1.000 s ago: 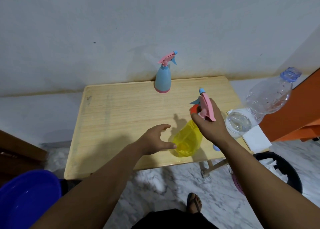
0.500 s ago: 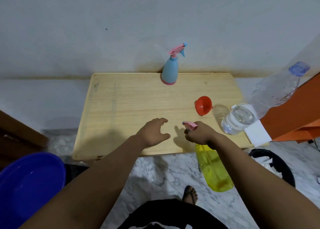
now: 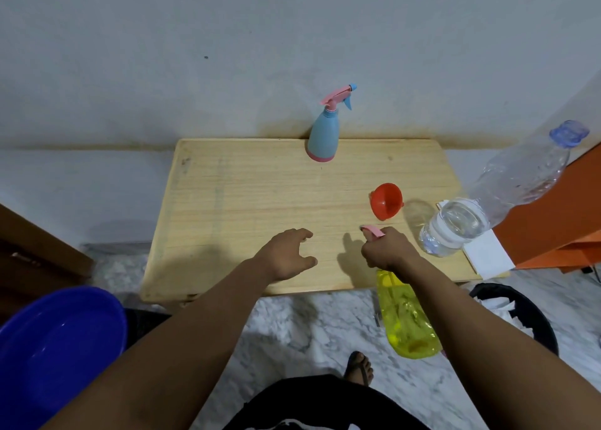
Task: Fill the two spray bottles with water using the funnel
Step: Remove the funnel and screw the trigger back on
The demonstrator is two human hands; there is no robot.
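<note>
Pale wooden worktop (image 3: 247,202) fills mid-frame, with the blue spray bottle (image 3: 322,138) capped at its top edge and the red funnel (image 3: 386,200) lying unused right of centre beside the water bottle (image 3: 455,226). Your right hand (image 3: 387,250) grips the yellow spray bottle (image 3: 405,319) by its pink head, hanging below the worktop edge; your left hand (image 3: 287,255) hovers spread, holding nothing. Filling looks unstarted: both bottles remain.

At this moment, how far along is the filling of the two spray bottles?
Early. Nothing looks filled: the blue spray bottle stands capped at the table's back edge, and the red funnel lies unused on its side. In hand: the right hand grips the yellow spray bottle by its pink head, body hanging below the table edge; the left hand hovers open. Left: uncapping, funnelling water from the clear bottle into both.
</note>
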